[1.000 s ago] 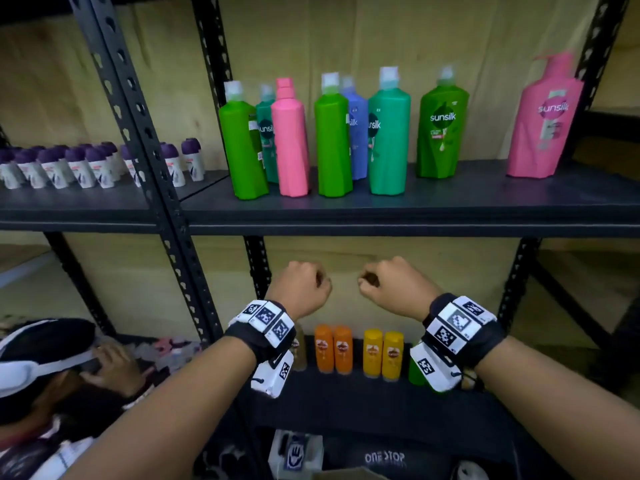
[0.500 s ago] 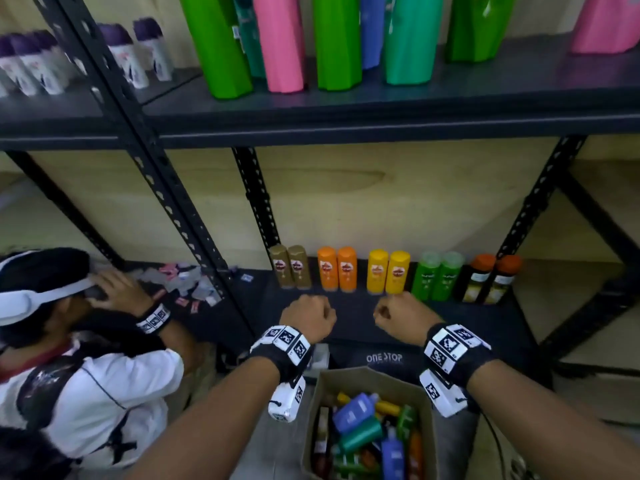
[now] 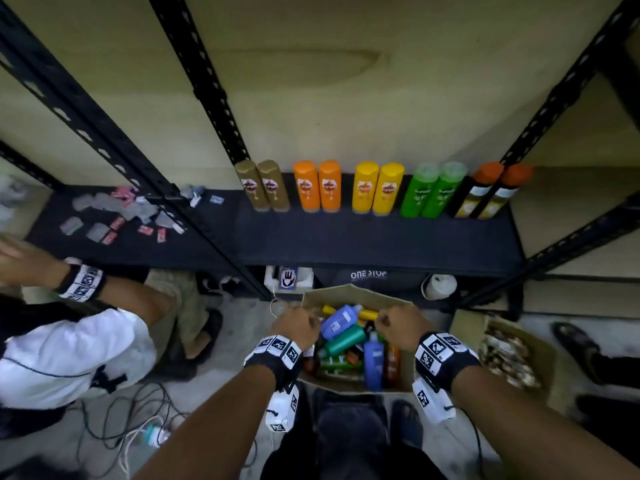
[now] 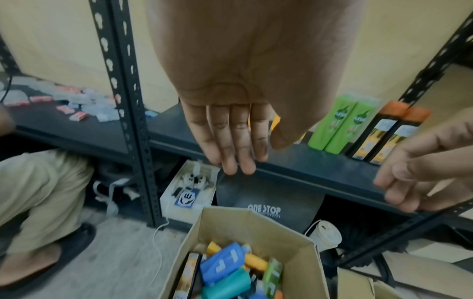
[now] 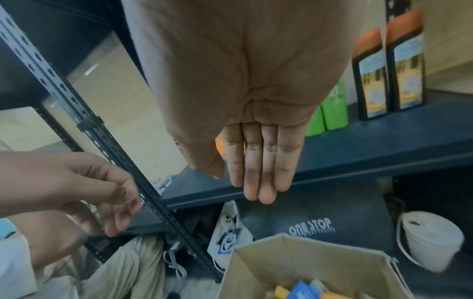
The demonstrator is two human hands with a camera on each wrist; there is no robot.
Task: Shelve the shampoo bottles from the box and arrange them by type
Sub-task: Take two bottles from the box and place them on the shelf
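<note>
Left hand point(image 3: 294, 325) and right hand point(image 3: 398, 323) poised over box point(image 3: 349, 294) on floor, fingers loosely curled, holding nothing; likely about to pick. Bottles point(image 3: 339, 322) jumbled inside box, unsorted. On shelf point(image 3: 363, 237), colour pairs upright along back, front bare, presumably for incoming bottles.

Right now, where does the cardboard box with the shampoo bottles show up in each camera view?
Head: the cardboard box sits low in the middle, on the floor between the two wrists.
Left wrist: the box is at the bottom, right of center, bottles showing inside.
Right wrist: the box fills the bottom right corner, mostly cut off.
Shared landmark: the dark bag printed ONE STOP, just behind the box under the shelf.
</note>
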